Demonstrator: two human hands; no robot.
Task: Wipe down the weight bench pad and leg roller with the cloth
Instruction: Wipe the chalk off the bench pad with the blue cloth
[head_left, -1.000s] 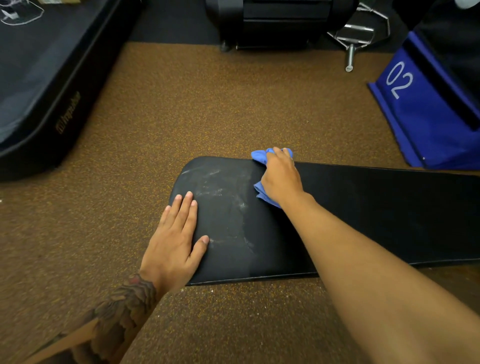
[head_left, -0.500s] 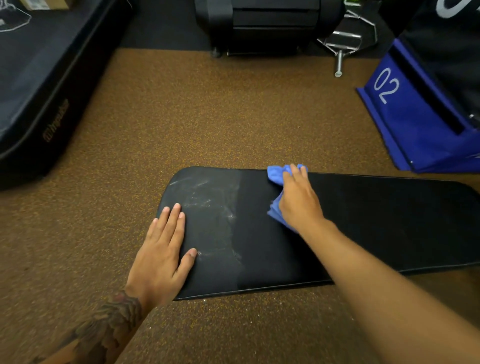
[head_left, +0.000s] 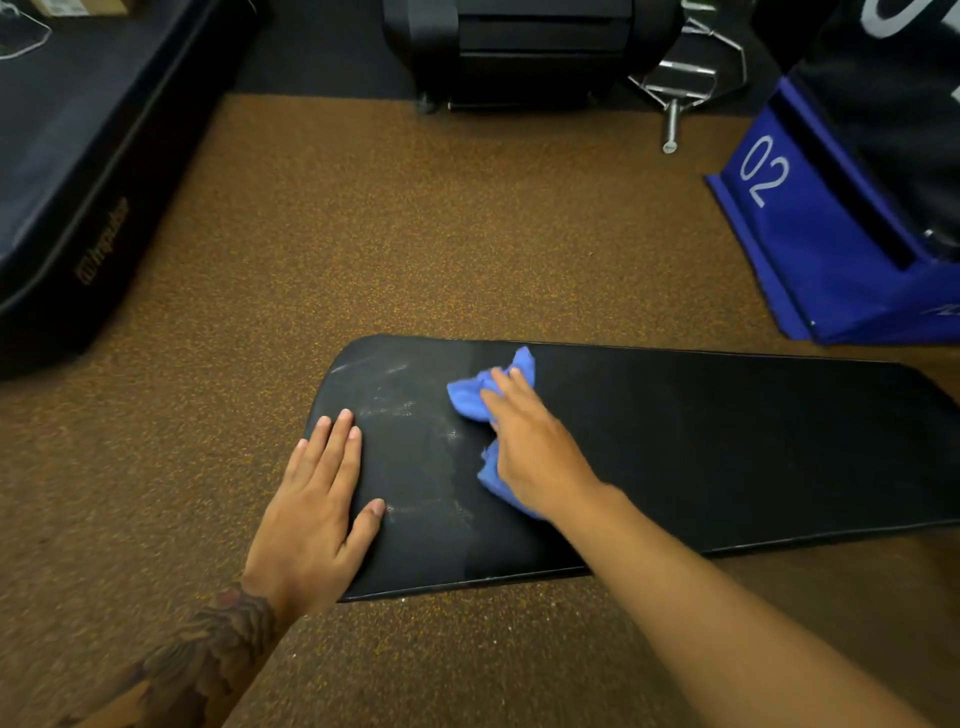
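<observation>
Counting first: one black pad (head_left: 675, 457), one blue cloth (head_left: 467, 397), two bare hands. The pad lies long and flat across the lower middle, over a brown speckled floor (head_left: 415, 234). Its left end is greyish with whitish smears; the rest looks darker.

Around it stand a black mat (head_left: 78, 156) at the far left, a black machine (head_left: 530, 47) at the top, a metal bar (head_left: 672, 119) beside that, and a blue box (head_left: 810, 249) marked 02 at the right. All are well apart from the pad, and nothing lies between the hands and it.

The left hand (head_left: 317, 509) lies flat on the pad's left end, fingers straight and close together, thumb spread out to the side, and the heel of the palm reaches over the pad's near edge. Its forearm bears a tattoo (head_left: 218, 639).

The right hand (head_left: 535, 452) presses the bunched cloth onto the pad, near the far edge, where the smeared part meets the darker part. Its fingers lie nearly straight over the cloth, which sticks out past the fingertips and below the palm. The thumb is hidden.
</observation>
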